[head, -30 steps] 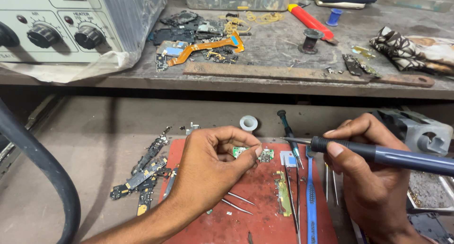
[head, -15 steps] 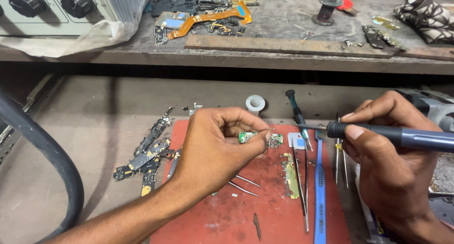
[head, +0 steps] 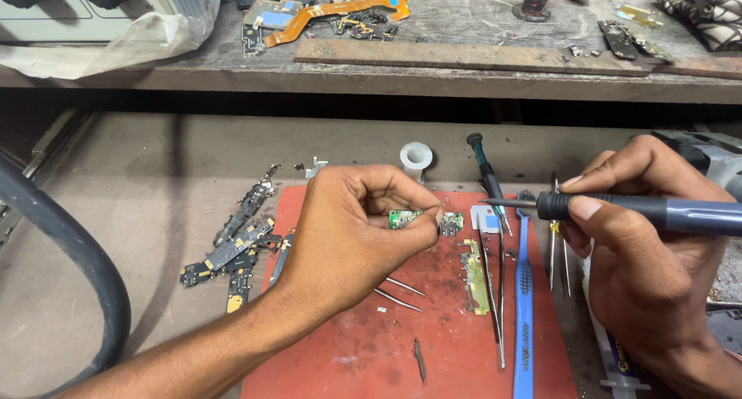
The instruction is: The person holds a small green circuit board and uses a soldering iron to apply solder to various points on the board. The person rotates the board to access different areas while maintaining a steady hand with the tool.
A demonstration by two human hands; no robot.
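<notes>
My left hand (head: 352,233) pinches a small green circuit board (head: 402,219) between thumb and fingers, just above a red work mat (head: 363,345). A pair of tweezers (head: 398,292) sticks out from under that hand. My right hand (head: 649,252) grips a soldering iron (head: 618,208) with a dark grey-blue handle, held level. Its metal tip (head: 495,203) points left and sits a short way to the right of the small board, apart from it.
On the mat lie a blue brush (head: 524,291), long tweezers (head: 491,283), a black screwdriver (head: 485,171) and a gold-coloured board strip (head: 475,268). Scrap boards (head: 232,244) lie left of the mat. A thick black hose (head: 85,268) curves at left. A raised shelf (head: 464,55) holds flex cables.
The view has tilted down and come closer. My left hand has kept hold of the small board, and the soldering iron tip stays just to its right.
</notes>
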